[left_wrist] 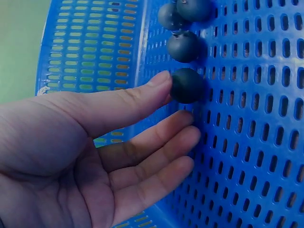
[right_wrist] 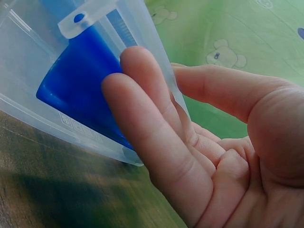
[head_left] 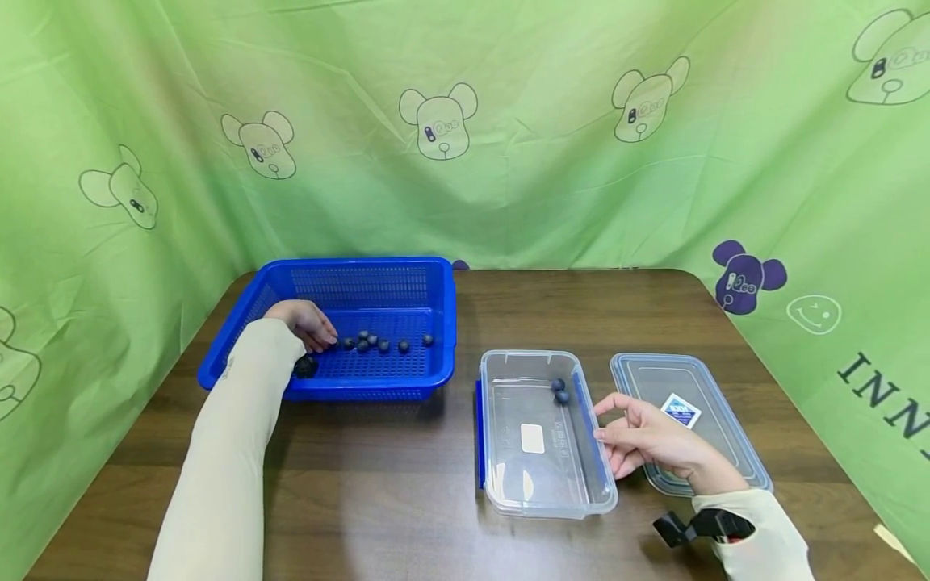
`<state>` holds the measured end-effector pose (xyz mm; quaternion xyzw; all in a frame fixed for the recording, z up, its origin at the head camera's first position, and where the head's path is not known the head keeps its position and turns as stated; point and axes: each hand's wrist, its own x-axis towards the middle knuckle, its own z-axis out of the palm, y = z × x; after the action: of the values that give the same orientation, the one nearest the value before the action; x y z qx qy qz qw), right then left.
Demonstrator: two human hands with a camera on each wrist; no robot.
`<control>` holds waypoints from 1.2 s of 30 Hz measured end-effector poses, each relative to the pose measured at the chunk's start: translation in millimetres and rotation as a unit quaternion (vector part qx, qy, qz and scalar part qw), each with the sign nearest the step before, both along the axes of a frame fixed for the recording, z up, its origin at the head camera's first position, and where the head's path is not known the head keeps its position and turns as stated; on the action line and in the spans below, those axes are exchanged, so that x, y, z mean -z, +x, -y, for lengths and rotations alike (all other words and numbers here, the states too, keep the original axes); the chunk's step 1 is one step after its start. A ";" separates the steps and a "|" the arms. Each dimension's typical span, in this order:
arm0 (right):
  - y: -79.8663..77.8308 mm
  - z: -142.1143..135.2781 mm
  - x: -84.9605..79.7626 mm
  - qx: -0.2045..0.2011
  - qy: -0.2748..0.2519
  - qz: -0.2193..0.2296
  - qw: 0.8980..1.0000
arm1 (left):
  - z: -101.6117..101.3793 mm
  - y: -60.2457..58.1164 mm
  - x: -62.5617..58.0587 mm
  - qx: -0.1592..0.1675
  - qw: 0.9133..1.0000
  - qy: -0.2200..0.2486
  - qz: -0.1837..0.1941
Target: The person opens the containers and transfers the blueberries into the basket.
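My left hand (head_left: 307, 321) reaches into the blue basket (head_left: 445, 323), its fingers loosely extended. In the left wrist view the thumb tip meets a blueberry (left_wrist: 187, 86) at the near end of a row of blueberries (left_wrist: 183, 46). The other visible fingers curve gently beside it, apart from the berry. My right hand (head_left: 643, 436) holds the right side of a clear plastic container (head_left: 508, 476). Its thumb is at the rim, with fingers outside against the blue latch flap (right_wrist: 83, 83). Two blueberries (head_left: 560, 391) lie inside the container near that side.
A clear lid (head_left: 715, 411) with a printed label lies on the wooden table (head_left: 392, 500) right of the container, partly beneath the right hand. Another blue latch flap (head_left: 479, 436) hangs from the container's left side. A green patterned cloth (head_left: 523, 210) rises behind the table.
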<state>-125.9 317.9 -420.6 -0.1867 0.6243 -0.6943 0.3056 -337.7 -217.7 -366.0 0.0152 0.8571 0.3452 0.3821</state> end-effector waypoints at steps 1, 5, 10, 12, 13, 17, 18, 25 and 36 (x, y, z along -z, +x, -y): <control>0.0 0.0 0.0 0.000 0.000 0.000 1.000 | 0.4 0.7 -1.0 0.000 1.000 0.000 -0.005; -0.4 -0.5 0.9 -0.002 -0.003 0.001 1.000 | 2.8 3.2 -5.4 -0.026 0.999 0.021 -0.034; -1.1 -1.3 2.0 -0.003 -0.006 0.001 1.000 | 7.4 2.0 -9.5 -0.101 0.983 0.143 -0.061; -1.2 -1.5 2.0 -0.004 -0.008 0.000 1.000 | 8.1 0.9 -11.4 -0.130 0.967 0.210 -0.062; -1.3 -1.5 1.9 -0.004 -0.008 -0.001 1.000 | 8.3 0.0 -12.4 -0.142 0.959 0.240 -0.058; -1.7 -1.4 1.1 -0.003 -0.005 -0.002 1.000 | 3.8 -2.6 -17.8 -0.181 0.929 0.321 -0.042; -1.8 -1.3 0.7 -0.002 -0.004 -0.002 1.000 | 1.9 -3.2 -18.8 -0.183 0.925 0.331 -0.042; -1.6 -1.7 0.1 0.000 -0.002 -0.001 1.000 | -25.1 -0.7 -25.6 -0.180 0.911 0.369 -0.034; 1.4 1.2 -1.3 0.000 -0.008 -0.001 1.000 | -85.5 14.5 -29.7 -0.181 0.894 0.408 -0.040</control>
<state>-124.6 316.7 -419.3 -0.1895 0.6193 -0.6989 0.3035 -323.1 -132.2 -336.3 0.0282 0.6431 0.7271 0.2386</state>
